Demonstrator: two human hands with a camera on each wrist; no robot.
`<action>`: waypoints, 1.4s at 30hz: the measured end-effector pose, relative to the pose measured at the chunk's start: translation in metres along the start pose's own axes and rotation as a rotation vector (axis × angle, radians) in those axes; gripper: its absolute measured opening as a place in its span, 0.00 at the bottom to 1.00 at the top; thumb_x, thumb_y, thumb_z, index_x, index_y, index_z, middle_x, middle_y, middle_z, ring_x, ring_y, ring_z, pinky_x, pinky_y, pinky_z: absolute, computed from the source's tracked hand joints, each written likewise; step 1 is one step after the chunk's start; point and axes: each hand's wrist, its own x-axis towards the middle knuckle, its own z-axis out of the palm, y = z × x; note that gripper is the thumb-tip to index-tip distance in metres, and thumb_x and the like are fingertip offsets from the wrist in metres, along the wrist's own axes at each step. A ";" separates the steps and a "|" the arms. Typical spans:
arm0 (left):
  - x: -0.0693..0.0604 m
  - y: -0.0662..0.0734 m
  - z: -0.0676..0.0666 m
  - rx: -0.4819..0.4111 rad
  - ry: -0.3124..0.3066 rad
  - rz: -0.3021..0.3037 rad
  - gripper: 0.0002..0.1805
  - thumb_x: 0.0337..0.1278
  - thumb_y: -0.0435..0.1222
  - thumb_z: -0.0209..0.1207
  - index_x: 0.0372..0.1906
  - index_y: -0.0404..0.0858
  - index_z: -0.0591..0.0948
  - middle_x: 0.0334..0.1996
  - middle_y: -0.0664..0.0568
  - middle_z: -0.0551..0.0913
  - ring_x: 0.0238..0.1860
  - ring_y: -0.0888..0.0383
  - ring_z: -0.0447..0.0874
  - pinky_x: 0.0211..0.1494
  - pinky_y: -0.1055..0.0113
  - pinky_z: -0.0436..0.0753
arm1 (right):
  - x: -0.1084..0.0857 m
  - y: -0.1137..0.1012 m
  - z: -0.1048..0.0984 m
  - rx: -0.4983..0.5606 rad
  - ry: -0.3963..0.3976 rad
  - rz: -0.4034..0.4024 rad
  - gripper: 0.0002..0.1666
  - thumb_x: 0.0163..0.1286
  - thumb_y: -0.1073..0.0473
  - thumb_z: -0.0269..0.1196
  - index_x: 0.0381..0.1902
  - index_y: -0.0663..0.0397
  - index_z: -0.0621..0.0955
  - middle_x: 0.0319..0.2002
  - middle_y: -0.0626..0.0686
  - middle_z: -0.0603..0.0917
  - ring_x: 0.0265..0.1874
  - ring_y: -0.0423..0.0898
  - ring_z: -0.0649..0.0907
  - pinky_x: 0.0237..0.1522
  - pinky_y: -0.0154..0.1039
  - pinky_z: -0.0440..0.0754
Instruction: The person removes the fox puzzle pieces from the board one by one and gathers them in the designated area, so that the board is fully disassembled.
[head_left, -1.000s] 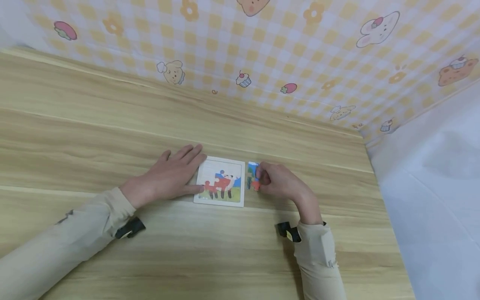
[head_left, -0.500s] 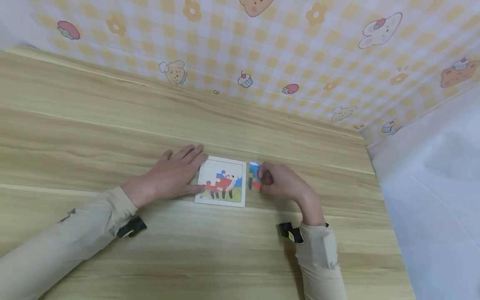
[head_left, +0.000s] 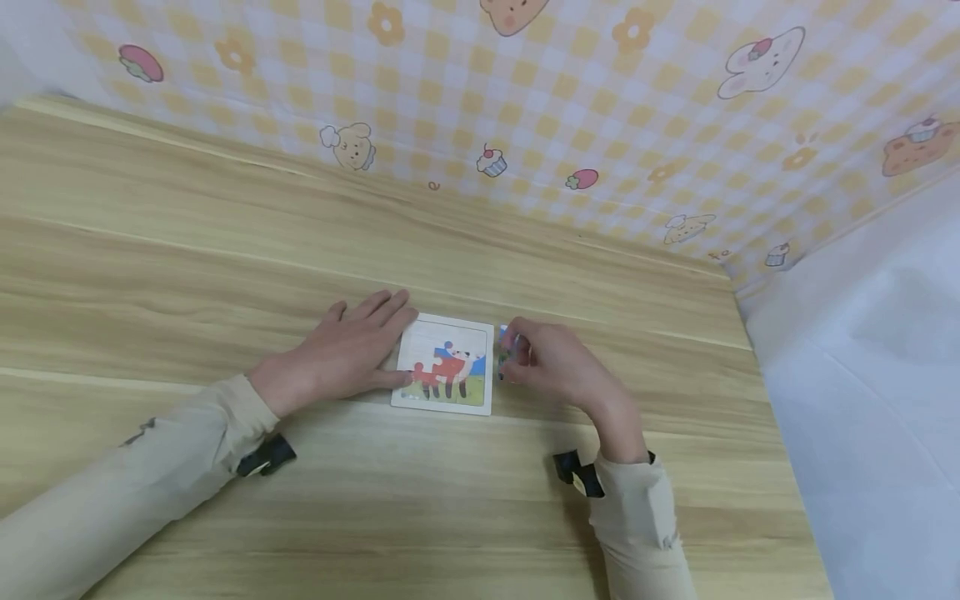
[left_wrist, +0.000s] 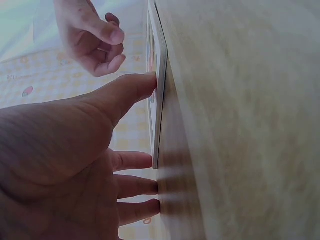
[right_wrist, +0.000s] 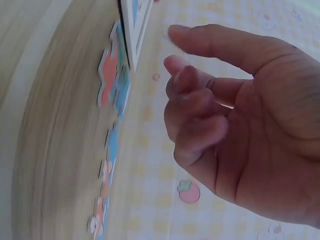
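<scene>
A square jigsaw puzzle board with a pale frame and a red animal picture lies on the table. My left hand is spread flat beside it. In the left wrist view, the left thumb touches the board's edge and the fingers reach down to the table. Just right of the board hovers my right hand, above loose puzzle pieces that it partly hides. The right wrist view shows its thumb apart from the forefinger and the other fingers loosely bent, with no piece visible between them.
Several puzzle pieces, red and blue, lie on the table in the right wrist view. Behind the wood-grain table hangs a yellow checked cloth with cartoon prints. A white surface lies beyond the table's right edge.
My right hand has shifted slightly left and now covers more of the loose pieces, including the red one seen before. The left hand and the board have stayed in place.
</scene>
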 end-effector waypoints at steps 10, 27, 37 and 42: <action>-0.002 0.000 0.001 -0.008 0.001 -0.002 0.45 0.54 0.51 0.62 0.69 0.33 0.57 0.71 0.37 0.50 0.70 0.39 0.45 0.60 0.31 0.49 | 0.009 -0.020 0.018 -0.050 -0.022 -0.054 0.13 0.61 0.59 0.65 0.44 0.55 0.78 0.27 0.44 0.78 0.23 0.40 0.75 0.27 0.33 0.75; -0.002 0.001 0.001 0.005 0.001 0.002 0.44 0.54 0.51 0.61 0.69 0.32 0.57 0.71 0.38 0.50 0.70 0.40 0.45 0.60 0.30 0.49 | 0.022 -0.033 0.034 -0.134 -0.069 -0.005 0.19 0.58 0.63 0.66 0.48 0.55 0.78 0.34 0.47 0.79 0.30 0.40 0.76 0.33 0.31 0.75; -0.001 0.001 0.000 0.002 0.001 -0.003 0.45 0.53 0.51 0.62 0.69 0.33 0.58 0.71 0.38 0.50 0.70 0.39 0.45 0.59 0.30 0.49 | 0.024 -0.029 0.034 -0.072 -0.095 -0.037 0.16 0.60 0.65 0.64 0.46 0.54 0.75 0.25 0.46 0.78 0.22 0.41 0.75 0.26 0.32 0.74; 0.001 0.000 -0.001 0.005 0.005 -0.005 0.45 0.53 0.51 0.62 0.69 0.33 0.58 0.71 0.38 0.51 0.70 0.39 0.45 0.59 0.30 0.50 | 0.025 -0.026 0.033 -0.040 -0.097 -0.064 0.16 0.60 0.66 0.63 0.46 0.53 0.73 0.18 0.48 0.72 0.16 0.41 0.69 0.20 0.33 0.67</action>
